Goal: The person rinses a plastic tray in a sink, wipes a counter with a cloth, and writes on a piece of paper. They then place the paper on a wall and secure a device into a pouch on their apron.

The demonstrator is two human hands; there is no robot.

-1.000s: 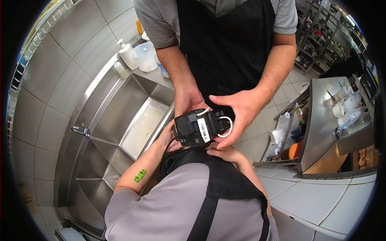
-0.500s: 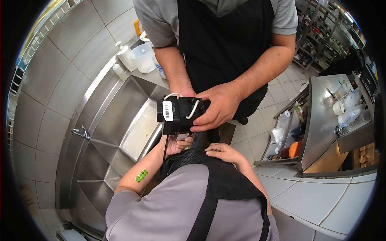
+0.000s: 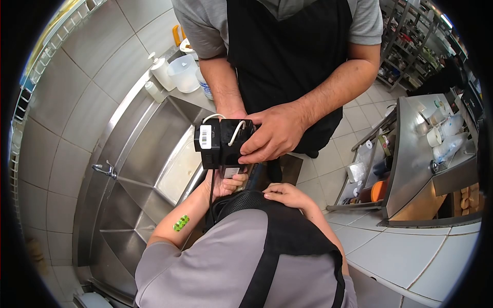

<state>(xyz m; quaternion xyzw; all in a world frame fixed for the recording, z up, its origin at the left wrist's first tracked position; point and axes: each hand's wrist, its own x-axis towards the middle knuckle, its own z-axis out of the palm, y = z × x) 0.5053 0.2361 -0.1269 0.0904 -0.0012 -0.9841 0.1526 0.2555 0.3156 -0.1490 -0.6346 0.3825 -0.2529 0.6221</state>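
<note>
Slightly closer to the sink (image 3: 133, 159) than in the earlier frame, the black device (image 3: 210, 158) sits just past its right rim. Largest is the co-worker (image 3: 287, 61) beyond the device, in a black apron, with both hands at it. Well right of the sink stands a steel surface (image 3: 409, 141) bearing containers. Behind the sink are a clear tub (image 3: 183, 75) and a pump bottle (image 3: 163, 76). Beside the sink's right rim, the left hand's (image 3: 224, 185) grip grasps a labelled piece (image 3: 231, 173) beneath the device. Farther right, the right hand (image 3: 284, 194) rests at the apron, its grip released.
</note>
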